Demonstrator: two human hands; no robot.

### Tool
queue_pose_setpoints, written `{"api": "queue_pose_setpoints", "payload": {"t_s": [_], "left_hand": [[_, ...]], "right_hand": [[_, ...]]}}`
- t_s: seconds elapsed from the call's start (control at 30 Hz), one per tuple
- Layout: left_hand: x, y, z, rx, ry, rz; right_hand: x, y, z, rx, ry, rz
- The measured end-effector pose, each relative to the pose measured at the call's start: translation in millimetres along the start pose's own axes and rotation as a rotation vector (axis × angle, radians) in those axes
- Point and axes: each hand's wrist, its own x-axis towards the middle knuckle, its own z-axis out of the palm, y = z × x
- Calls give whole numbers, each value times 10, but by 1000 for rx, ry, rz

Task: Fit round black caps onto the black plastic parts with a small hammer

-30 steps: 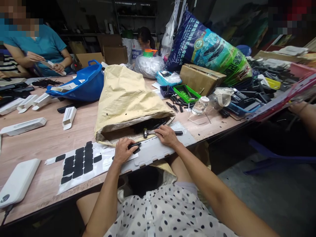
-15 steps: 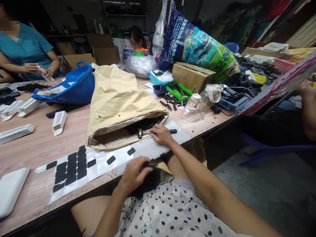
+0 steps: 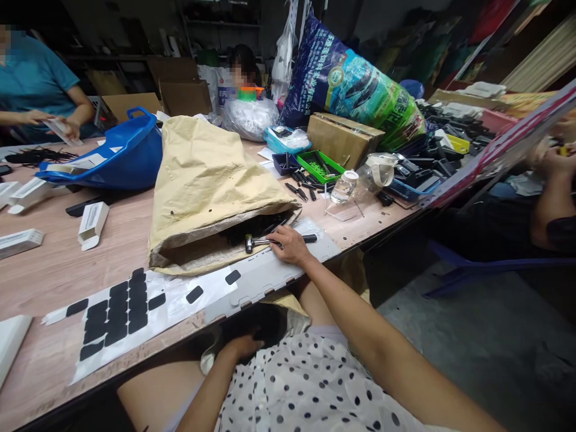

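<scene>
My right hand lies over the shaft of a small hammer, its fingers curled round it. The hammer's metal head points left and its black handle end shows right of my hand. Under it runs a grey cardboard strip at the table edge. Just behind gapes the mouth of a tan sack with black parts inside. Below the edge, my left hand is down at a dark opening in my lap; its fingers are mostly hidden in shadow. Black rounded pads lie on white sheets at left.
A blue basin and white boxes are to the left. Behind stand a green tray, a carton and a water bottle. A co-worker handles a white box at far left; another person's arm is at right.
My left hand has dropped from above my lap into the dark opening, and the black piece it held is out of sight. My right hand stays at the hammer. The view has shifted slightly.
</scene>
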Motion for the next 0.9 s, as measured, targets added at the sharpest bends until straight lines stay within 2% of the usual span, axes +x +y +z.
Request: {"api": "queue_pose_setpoints", "payload": {"t_s": [0.13, 0.57, 0.9], "left_hand": [[-39, 30, 19, -14, -70, -44], [-54, 46, 22, -84, -32, -75], [-84, 97, 15, -28, -41, -23]], "right_hand": [[1, -2, -4, 7, 0, 9], [-10, 13, 25, 8, 5, 17], [-13, 0, 5, 3, -16, 36]]}}
